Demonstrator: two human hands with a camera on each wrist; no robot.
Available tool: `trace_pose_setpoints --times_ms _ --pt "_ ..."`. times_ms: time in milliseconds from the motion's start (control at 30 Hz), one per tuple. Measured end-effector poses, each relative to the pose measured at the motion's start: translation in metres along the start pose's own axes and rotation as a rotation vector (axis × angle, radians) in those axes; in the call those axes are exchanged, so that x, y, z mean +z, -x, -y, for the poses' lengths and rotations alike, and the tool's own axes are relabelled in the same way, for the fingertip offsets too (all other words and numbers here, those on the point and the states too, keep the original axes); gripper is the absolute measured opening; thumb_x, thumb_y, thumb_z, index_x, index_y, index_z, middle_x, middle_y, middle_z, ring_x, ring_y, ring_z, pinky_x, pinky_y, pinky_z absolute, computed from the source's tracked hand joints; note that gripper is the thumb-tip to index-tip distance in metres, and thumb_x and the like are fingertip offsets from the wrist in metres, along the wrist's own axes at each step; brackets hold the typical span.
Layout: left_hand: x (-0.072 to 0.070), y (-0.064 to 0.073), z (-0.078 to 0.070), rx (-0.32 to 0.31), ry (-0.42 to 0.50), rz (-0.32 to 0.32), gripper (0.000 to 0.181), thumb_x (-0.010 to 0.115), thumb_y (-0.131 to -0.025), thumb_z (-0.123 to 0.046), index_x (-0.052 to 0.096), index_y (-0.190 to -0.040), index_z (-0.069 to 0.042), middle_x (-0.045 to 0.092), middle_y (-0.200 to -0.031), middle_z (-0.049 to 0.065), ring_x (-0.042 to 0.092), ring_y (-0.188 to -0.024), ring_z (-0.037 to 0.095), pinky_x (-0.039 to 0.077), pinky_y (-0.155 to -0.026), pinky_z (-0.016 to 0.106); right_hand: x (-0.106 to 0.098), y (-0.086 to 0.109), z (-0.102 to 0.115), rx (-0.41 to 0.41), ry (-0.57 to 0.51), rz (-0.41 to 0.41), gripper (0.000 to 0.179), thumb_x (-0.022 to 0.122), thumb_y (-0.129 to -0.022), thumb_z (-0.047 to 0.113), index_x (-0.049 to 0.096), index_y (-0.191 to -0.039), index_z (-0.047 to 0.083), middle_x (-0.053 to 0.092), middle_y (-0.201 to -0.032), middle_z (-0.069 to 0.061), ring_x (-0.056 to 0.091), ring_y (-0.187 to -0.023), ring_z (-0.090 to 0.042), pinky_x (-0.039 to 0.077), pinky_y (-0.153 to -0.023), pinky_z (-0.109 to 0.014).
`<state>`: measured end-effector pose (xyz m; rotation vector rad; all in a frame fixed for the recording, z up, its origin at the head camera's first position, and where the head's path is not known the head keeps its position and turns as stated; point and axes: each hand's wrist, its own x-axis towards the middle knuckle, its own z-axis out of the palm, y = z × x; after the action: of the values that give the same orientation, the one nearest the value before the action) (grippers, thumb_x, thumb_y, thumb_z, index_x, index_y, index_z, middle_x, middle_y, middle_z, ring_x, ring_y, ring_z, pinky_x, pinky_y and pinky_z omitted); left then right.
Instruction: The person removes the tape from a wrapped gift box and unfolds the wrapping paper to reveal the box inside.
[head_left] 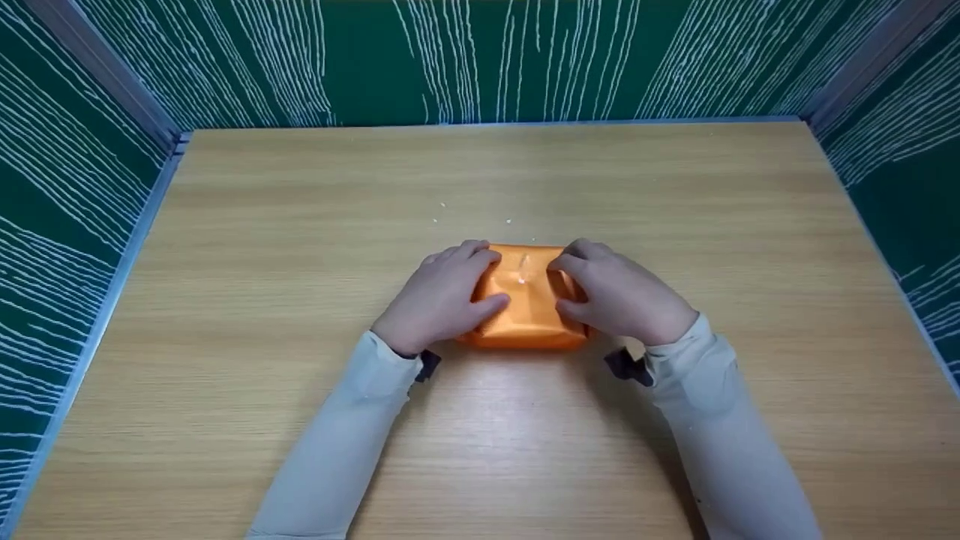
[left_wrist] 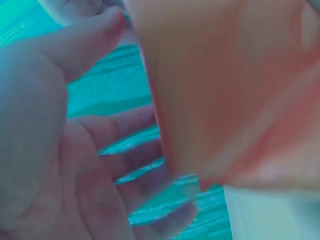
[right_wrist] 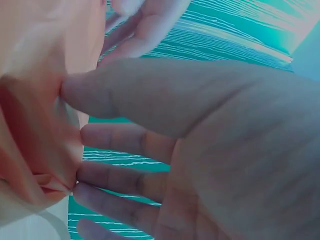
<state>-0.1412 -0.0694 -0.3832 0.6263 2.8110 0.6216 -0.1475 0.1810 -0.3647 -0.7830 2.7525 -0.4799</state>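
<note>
head view: the left hand (head_left: 444,296) is grasping the bag (head_left: 526,326) by its left end, the right hand (head_left: 619,292) its right, the table (head_left: 495,450) showing around it.

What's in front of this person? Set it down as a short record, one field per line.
Object: glossy orange package, creased
Left hand: touches the package's left end
Right hand: touches the package's right end
Surface: wood-grain table
Debris: small pale specks beyond the package
Backdrop: green panels with white streaks
Clothing: light long sleeves
</note>
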Motion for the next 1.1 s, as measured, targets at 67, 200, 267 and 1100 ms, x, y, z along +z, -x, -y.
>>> trace_pose_setpoints --times_ms 67,200,267,1100 --pt "-0.003 0.0 0.006 0.01 0.024 -0.001 0.056 0.058 -0.101 -0.031 0.049 -0.153 -0.012 0.043 -0.16 0.008 0.043 -0.144 0.028 0.033 -0.12 0.047 0.002 0.0 0.0 0.0 0.009 -0.001 0.042 0.074 -0.095 0.019 0.064 -0.133 0.004 0.056 -0.128 -0.016 0.057 -0.105 -0.032 0.055 -0.096 -0.046" --pt "-0.012 0.002 0.017 -0.03 0.06 -0.024 0.059 0.058 -0.097 -0.013 0.046 -0.154 -0.011 0.046 -0.157 0.008 0.045 -0.142 0.028 0.038 -0.117 0.046 0.005 0.0 0.002 -0.006 0.033 -0.021 0.044 0.074 -0.094 0.018 0.064 -0.134 0.003 0.056 -0.126 -0.017 0.057 -0.101 -0.032 0.056 -0.092 -0.045" --pt "-0.015 0.003 0.022 -0.072 0.07 -0.042 0.057 0.06 -0.098 -0.014 0.047 -0.153 -0.011 0.052 -0.152 0.008 0.051 -0.136 0.027 0.043 -0.114 0.045 0.006 0.001 0.003 -0.014 0.053 -0.04 0.043 0.074 -0.093 0.017 0.064 -0.132 0.002 0.057 -0.121 -0.017 0.057 -0.096 -0.031 0.056 -0.086 -0.043" --pt "-0.017 0.001 0.042 -0.214 0.122 -0.067 0.034 0.063 -0.102 -0.011 0.063 -0.136 -0.01 0.068 -0.093 0.006 0.062 -0.083 0.025 0.053 -0.081 0.038 0.011 0.004 0.008 -0.034 0.128 -0.08 0.036 0.071 -0.09 0.014 0.069 -0.124 0.003 0.059 -0.108 -0.015 0.055 -0.089 -0.031 0.052 -0.065 -0.041"
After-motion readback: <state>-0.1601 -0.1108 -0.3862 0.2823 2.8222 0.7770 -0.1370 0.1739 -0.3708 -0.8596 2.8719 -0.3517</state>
